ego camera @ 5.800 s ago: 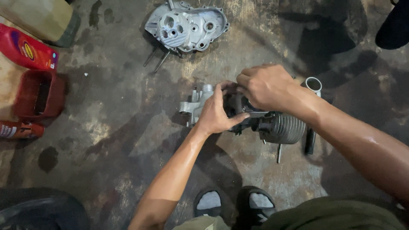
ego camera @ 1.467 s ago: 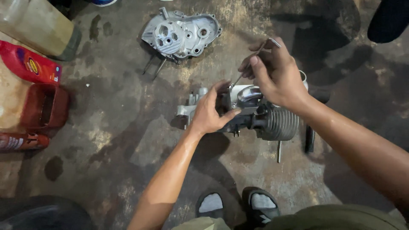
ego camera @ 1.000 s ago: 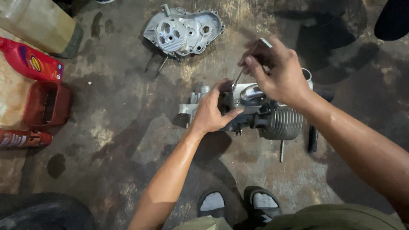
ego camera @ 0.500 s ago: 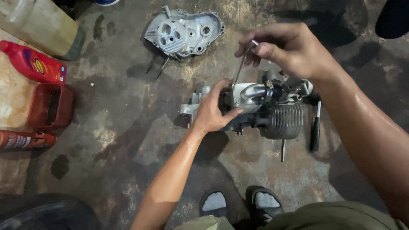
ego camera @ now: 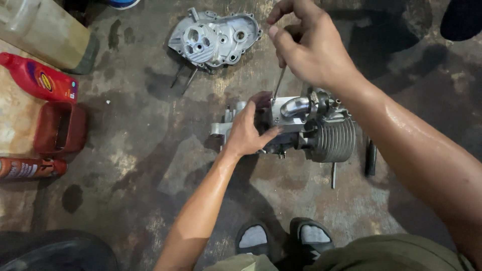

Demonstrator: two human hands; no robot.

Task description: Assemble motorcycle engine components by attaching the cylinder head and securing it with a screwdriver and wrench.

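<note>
I count one finned engine (ego camera: 311,130) at centre, one loose crankcase cover (ego camera: 213,37) above it, one red bottle (ego camera: 40,80), one red tub (ego camera: 60,128) and one spray can (ego camera: 30,168) to its left, and two sandalled feet below.

Floor: bare concrete (ego camera: 125,165), grey-brown, heavily stained with dark oil patches and worn pale areas. At 10 o'clock, a lighter rust-toned patch (ego camera: 12,125) runs along the left edge. Dark wet-looking stains sit at 12 o'clock and toward 2 o'clock. A black rounded shape (ego camera: 55,251), possibly a tyre, occupies 7 o'clock. Light is even and diffuse, with soft shadows. No walls, windows or furniture are in view.
</note>
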